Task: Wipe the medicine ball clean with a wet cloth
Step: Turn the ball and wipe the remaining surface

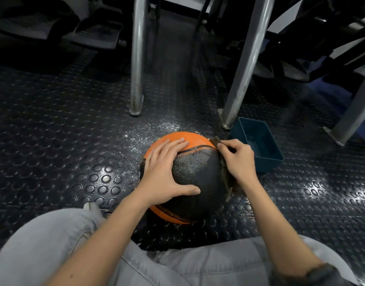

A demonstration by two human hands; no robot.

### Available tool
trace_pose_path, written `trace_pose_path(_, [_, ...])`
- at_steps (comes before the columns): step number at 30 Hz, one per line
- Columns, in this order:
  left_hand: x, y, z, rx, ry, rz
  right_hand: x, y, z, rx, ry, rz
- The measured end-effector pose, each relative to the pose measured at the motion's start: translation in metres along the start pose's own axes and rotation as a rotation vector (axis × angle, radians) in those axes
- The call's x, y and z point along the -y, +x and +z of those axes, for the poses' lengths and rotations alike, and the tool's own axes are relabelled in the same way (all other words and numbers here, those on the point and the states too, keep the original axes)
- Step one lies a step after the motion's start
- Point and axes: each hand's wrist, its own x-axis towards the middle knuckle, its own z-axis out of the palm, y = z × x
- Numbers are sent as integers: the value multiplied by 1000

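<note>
An orange and black medicine ball (198, 168) sits on the studded rubber floor between my knees. My left hand (165, 172) lies spread over its upper left side, fingers straight and thumb pressed on the black panel. My right hand (237, 159) grips a dark brownish cloth (225, 176) against the ball's right side; the cloth hangs down along the ball and its top pokes out above my fingers. Most of the cloth is hidden under my hand.
A dark teal plastic tub (258, 143) stands just right of the ball. Metal frame legs (137, 58) (241, 65) rise behind the ball, and another stands at the far right. Water droplets speckle the floor (148, 129). My grey-trousered legs fill the bottom.
</note>
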Motion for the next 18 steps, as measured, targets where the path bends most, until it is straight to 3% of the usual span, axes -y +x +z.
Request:
trace_pose_path(6, [6, -3, 0, -43, -2, -1, 33, -43, 0, -63, -55, -303])
trace_pose_path(8, [6, -4, 1, -24, -8, 10, 26, -36, 1, -58, -73, -297])
trace_pose_path(13, [-1, 0, 5, -28, 39, 31, 5, -3, 1, -20, -30, -35])
trace_pose_path(18, [3, 0, 4, -78, 38, 14, 34, -40, -1, -61, -39, -278])
